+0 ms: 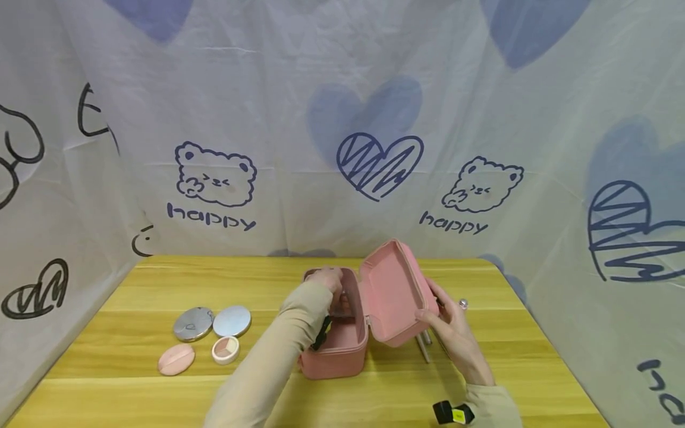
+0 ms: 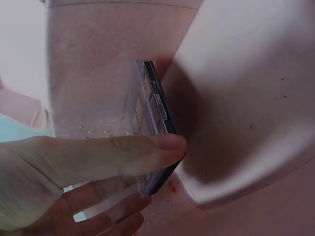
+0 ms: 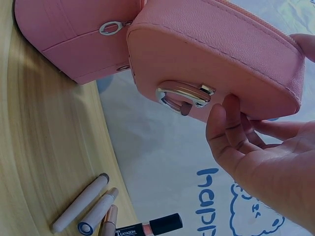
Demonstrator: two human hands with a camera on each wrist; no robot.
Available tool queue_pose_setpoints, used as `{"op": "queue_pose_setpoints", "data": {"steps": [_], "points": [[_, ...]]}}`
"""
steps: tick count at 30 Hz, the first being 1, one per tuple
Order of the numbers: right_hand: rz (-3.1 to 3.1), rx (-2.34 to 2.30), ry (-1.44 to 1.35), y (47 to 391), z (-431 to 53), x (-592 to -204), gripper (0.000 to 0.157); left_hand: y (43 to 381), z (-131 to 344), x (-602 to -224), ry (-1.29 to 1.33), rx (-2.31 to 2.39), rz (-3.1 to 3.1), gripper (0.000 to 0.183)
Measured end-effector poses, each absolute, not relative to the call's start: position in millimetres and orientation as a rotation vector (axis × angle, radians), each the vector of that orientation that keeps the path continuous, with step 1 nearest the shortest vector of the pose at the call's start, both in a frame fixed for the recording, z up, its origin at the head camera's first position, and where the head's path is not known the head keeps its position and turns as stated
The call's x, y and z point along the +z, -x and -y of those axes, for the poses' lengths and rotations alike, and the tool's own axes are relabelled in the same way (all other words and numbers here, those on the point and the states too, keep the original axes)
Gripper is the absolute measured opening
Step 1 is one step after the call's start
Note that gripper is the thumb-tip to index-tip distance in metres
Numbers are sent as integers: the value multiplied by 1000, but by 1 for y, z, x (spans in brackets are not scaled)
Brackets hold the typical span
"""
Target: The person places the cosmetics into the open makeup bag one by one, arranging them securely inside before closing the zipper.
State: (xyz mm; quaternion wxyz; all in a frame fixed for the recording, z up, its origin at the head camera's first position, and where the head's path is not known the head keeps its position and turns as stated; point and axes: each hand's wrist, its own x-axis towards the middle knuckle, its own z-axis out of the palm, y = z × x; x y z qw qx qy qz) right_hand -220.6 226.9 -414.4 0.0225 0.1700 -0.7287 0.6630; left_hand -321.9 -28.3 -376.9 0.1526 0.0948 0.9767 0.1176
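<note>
A pink makeup case (image 1: 334, 364) stands on the table with its lid (image 1: 393, 291) tipped back to the right. My left hand (image 1: 327, 278) reaches down inside it. There the thumb and fingers pinch an eyeshadow palette (image 2: 156, 110), a thin dark case with a clear cover, standing on edge near the inner wall. My right hand (image 1: 455, 327) grips the lid by its outer edge. In the right wrist view, its fingers press the lid's outer face near the metal-trimmed handle (image 3: 183, 96), while the thumb lies at the zipped rim.
Left of the case lie two round compacts (image 1: 194, 324), a small three-colour pan pot (image 1: 225, 349) and a pink powder puff (image 1: 176, 359). Behind the lid are several slim tubes (image 3: 81, 202), one black-capped (image 3: 165, 224). A patterned curtain (image 1: 289, 119) hangs behind the table (image 1: 407, 392).
</note>
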Motion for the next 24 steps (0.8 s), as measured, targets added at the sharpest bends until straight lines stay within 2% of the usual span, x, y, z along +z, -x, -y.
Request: {"op": "queue_pose_setpoints", "data": {"steps": [6, 10, 15, 20, 24], "points": [[2256, 2046, -519, 221, -227, -415, 71, 313, 32, -380, -253, 379, -2791, 42], [2252, 2047, -520, 222, -228, -415, 71, 316, 32, -384, -248, 386, -2800, 28], [2256, 2048, -512, 221, -228, -413, 71, 328, 29, -391, -226, 332, -2793, 24], [2257, 2043, -508, 221, -227, -413, 71, 358, 31, -415, -455, 30, -2753, 20], [2260, 2041, -512, 221, -227, -413, 71, 357, 28, -414, -493, -148, -2659, 22]]}}
